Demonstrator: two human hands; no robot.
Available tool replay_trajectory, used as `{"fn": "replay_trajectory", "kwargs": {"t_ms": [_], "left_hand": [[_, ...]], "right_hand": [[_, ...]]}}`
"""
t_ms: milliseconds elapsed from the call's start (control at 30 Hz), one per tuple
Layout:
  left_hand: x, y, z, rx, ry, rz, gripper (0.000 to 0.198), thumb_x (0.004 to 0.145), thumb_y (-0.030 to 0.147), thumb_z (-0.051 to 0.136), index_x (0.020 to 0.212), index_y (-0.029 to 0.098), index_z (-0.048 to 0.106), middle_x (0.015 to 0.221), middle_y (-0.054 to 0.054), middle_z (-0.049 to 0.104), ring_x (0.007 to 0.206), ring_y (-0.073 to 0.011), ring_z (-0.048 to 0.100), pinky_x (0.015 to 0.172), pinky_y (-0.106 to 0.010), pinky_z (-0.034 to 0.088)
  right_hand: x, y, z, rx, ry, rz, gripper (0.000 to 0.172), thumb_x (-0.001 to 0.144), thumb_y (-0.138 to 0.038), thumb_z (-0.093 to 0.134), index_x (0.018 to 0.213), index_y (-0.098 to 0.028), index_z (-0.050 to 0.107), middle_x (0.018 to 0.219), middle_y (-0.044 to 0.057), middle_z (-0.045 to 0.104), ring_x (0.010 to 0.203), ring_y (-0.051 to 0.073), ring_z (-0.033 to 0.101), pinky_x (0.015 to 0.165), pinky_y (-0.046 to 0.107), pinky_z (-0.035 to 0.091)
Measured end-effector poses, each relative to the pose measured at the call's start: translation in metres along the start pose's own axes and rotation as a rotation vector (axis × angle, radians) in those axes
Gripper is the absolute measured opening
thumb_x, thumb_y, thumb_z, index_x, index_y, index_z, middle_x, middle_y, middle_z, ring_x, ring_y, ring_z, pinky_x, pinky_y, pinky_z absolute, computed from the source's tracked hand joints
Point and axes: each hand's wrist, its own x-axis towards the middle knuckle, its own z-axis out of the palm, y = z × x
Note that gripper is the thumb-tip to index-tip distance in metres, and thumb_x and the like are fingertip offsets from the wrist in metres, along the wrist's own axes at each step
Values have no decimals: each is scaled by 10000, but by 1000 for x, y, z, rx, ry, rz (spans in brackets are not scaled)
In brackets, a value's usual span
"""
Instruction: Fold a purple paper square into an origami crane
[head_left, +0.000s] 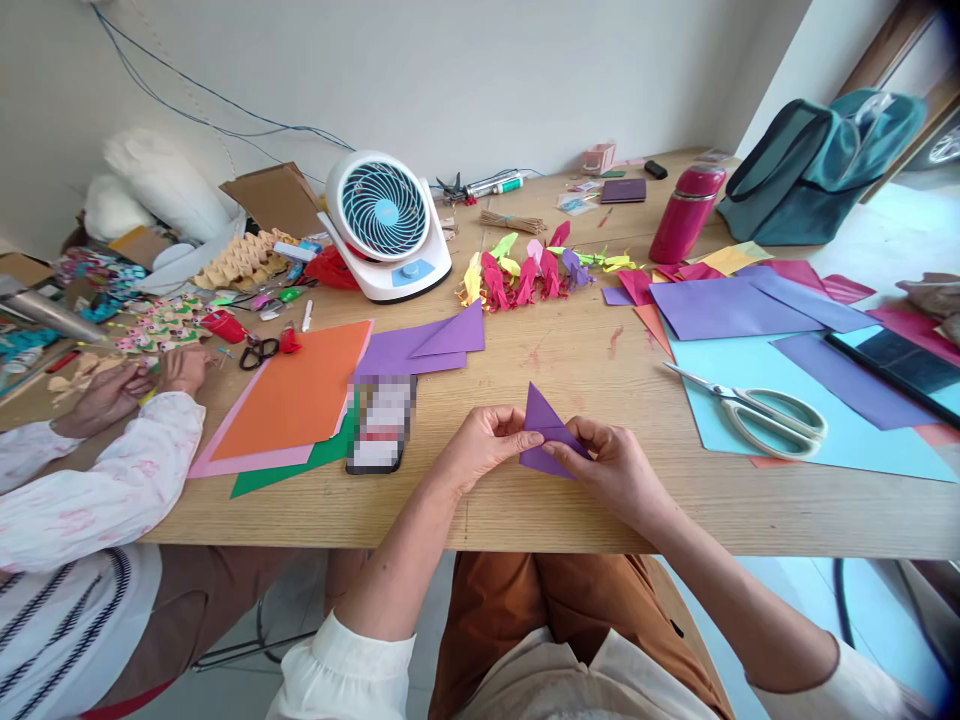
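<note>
A folded purple paper piece [541,420] with a pointed top is held just above the wooden table [570,350] near its front edge. My left hand [486,445] pinches its left side with thumb and fingers. My right hand [611,465] grips its lower right corner, fingers closed on the paper. Both hands meet at the piece in the middle of the view.
White-handled scissors [765,412] lie on light blue paper at the right. Orange, pink and green sheets [296,395] and a phone [381,425] lie left. A small fan [384,225], folded paper figures [525,270], a pink bottle [684,215] and a teal bag [814,165] stand behind. Another person's hands [135,385] work at the far left.
</note>
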Motion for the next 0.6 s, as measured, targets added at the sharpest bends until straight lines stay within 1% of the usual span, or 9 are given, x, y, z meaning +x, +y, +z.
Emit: {"fn": "replay_trajectory", "kwargs": {"t_ms": [100, 200, 267, 333, 467, 600], "left_hand": [[1, -1, 1, 6, 41, -4, 326, 621, 387, 911, 754, 139, 747, 769, -24, 746, 692, -131, 640, 722, -258, 485], [2, -1, 1, -9, 97, 1, 343, 578, 374, 931, 751, 140, 748, 759, -28, 749, 670, -134, 644, 707, -263, 494], [3, -1, 1, -11, 105, 8, 361, 558, 363, 941, 769, 144, 746, 768, -28, 750, 682, -137, 650, 715, -265, 497], [2, -1, 0, 10, 73, 3, 368, 581, 371, 932, 810, 146, 753, 803, -35, 754, 725, -146, 663, 750, -271, 499], [0, -3, -2, 70, -9, -8, 339, 687, 426, 868, 843, 145, 760, 831, -38, 749, 763, -153, 656, 778, -272, 480], [1, -6, -3, 154, -25, 21, 337, 737, 458, 825, 840, 146, 751, 814, -26, 726, 770, -144, 629, 779, -261, 454]], "right_hand": [[0, 1, 1, 14, -7, -10, 317, 839, -388, 619, 630, -195, 478, 585, -46, 408, 563, 99, 331, 506, 243, 258], [0, 1, 1, 15, -7, -12, 328, 843, -401, 621, 632, -196, 477, 587, -43, 415, 565, 101, 337, 505, 244, 260], [0, 0, 0, 15, 0, -9, 330, 846, -410, 621, 634, -194, 488, 587, -43, 419, 564, 101, 341, 508, 246, 261], [0, -1, -1, 13, 14, -1, 330, 847, -408, 621, 632, -192, 495, 586, -43, 419, 565, 100, 341, 513, 249, 259], [1, -2, -3, 30, 34, 15, 333, 835, -408, 636, 627, -192, 492, 585, -42, 424, 566, 99, 341, 515, 250, 254], [2, 0, -3, 93, 31, 49, 333, 827, -432, 652, 644, -187, 520, 583, -40, 446, 559, 98, 361, 509, 246, 265]]}}
